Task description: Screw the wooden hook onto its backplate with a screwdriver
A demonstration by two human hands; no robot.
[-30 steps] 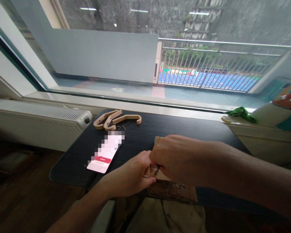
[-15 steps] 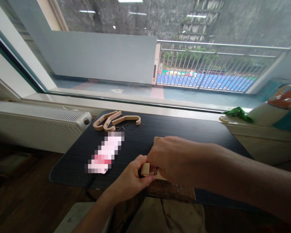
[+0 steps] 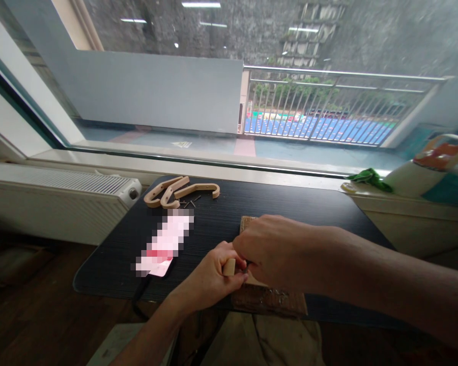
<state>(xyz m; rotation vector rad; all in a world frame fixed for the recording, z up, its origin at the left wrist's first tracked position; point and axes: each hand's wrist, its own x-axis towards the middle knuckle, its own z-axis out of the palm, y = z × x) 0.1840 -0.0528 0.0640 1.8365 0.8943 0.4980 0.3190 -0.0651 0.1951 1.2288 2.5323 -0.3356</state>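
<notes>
My left hand (image 3: 216,272) is closed around a pale wooden hook (image 3: 229,267), whose squared end shows between thumb and fingers. Close against it, my right hand (image 3: 257,249) makes a fist over the same piece. Its fingertips and whatever they grip are mostly hidden; only a small dark metal bit shows beneath them. Under both hands lies a rough brown board (image 3: 267,301), with some shiny metal bits along its near part. Several more bent wooden hooks (image 3: 198,189) with drilled holes rest at the table's far left, beside loose screws (image 3: 191,203).
A phone (image 3: 162,244) with a lit, blurred screen lies on the dark table (image 3: 110,254), left of my hands. A white radiator (image 3: 61,198) stands beyond the left edge. On the window sill sit a green cloth (image 3: 370,179) and a white jug (image 3: 420,175).
My left fingers have shifted on the wooden hook, whose end has come into clearer view. The small dark metal bit is now more covered by fingers. The view has drifted slightly.
</notes>
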